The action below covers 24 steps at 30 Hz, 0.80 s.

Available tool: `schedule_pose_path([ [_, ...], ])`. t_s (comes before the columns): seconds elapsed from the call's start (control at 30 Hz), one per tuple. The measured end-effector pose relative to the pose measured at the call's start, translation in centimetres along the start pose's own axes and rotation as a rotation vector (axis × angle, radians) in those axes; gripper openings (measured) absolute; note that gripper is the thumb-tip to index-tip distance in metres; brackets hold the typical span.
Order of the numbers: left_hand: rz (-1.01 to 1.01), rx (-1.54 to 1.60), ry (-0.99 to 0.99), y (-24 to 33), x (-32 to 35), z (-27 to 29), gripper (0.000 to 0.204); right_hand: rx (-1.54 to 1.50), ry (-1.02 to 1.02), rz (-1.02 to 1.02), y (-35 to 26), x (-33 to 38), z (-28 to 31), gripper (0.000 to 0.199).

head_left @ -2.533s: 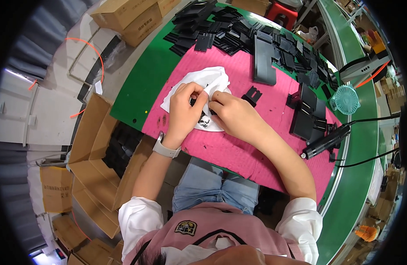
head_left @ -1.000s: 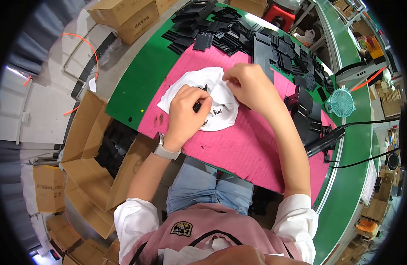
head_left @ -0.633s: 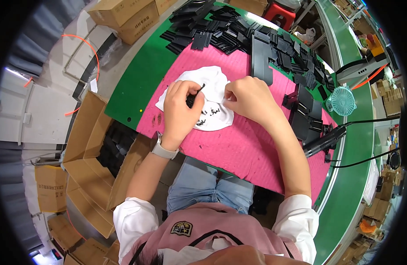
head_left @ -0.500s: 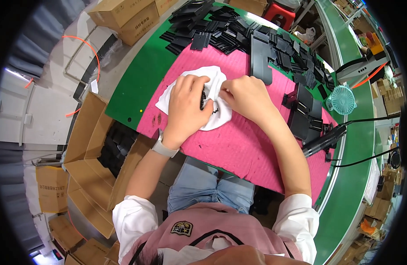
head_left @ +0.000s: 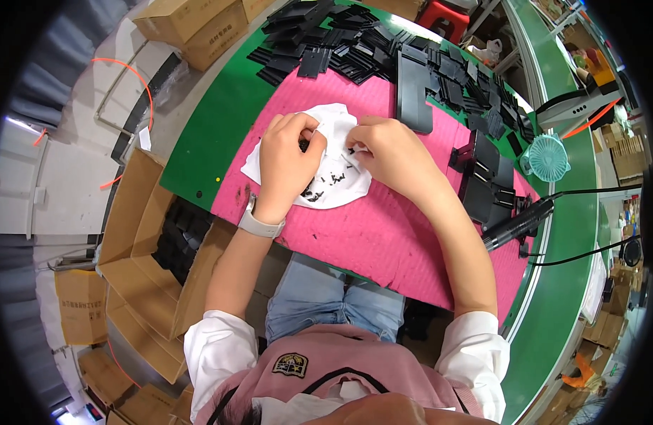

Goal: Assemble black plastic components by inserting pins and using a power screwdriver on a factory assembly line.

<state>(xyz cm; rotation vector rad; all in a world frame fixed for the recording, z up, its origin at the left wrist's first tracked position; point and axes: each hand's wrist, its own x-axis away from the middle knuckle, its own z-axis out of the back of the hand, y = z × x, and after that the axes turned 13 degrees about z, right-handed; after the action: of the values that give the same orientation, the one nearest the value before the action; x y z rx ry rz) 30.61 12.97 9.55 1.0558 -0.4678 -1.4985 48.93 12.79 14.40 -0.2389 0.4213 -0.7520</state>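
Observation:
A crumpled white cloth or soft bag (head_left: 335, 191) lies on the pink mat, with small black parts (head_left: 333, 178) scattered over it. My left hand (head_left: 287, 159) is closed on the left side of the white piece, thumb and forefinger curled together. Black bits show in the gap between them. Over its right side, my right hand (head_left: 390, 152) has its fingers bent into a pinch. Dark specks sit at those fingertips, though what they grip is too small to make out.
Piled black plastic pieces (head_left: 362, 46) cover the far side of the green table (head_left: 199, 152). Right of the pink mat (head_left: 383, 244) are black holders (head_left: 479, 177), a black electric screwdriver (head_left: 518, 223) and a small teal fan (head_left: 546, 158). An open cardboard box (head_left: 139, 248) stands at lower left.
My left hand has drawn slightly left, and more black parts show spread over the white piece. My right hand has shifted a little left, still pinched. The view has shifted slightly.

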Motion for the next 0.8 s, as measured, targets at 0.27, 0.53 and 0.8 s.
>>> schedule_pose_path([
  [0.27,0.078,0.092,0.043,-0.2,0.1,0.0,0.010,-0.012,0.010,0.089,0.5,0.0,-1.2,0.014],
  [0.53,0.064,0.102,0.066,-0.3,0.1,-0.2,0.012,0.083,-0.107,0.065,1.4,-0.8,-1.6,0.010],
  [0.8,0.085,0.099,0.048,-0.4,0.2,-0.1,0.011,-0.216,-0.070,0.008,2.7,-0.1,-0.4,0.016],
])
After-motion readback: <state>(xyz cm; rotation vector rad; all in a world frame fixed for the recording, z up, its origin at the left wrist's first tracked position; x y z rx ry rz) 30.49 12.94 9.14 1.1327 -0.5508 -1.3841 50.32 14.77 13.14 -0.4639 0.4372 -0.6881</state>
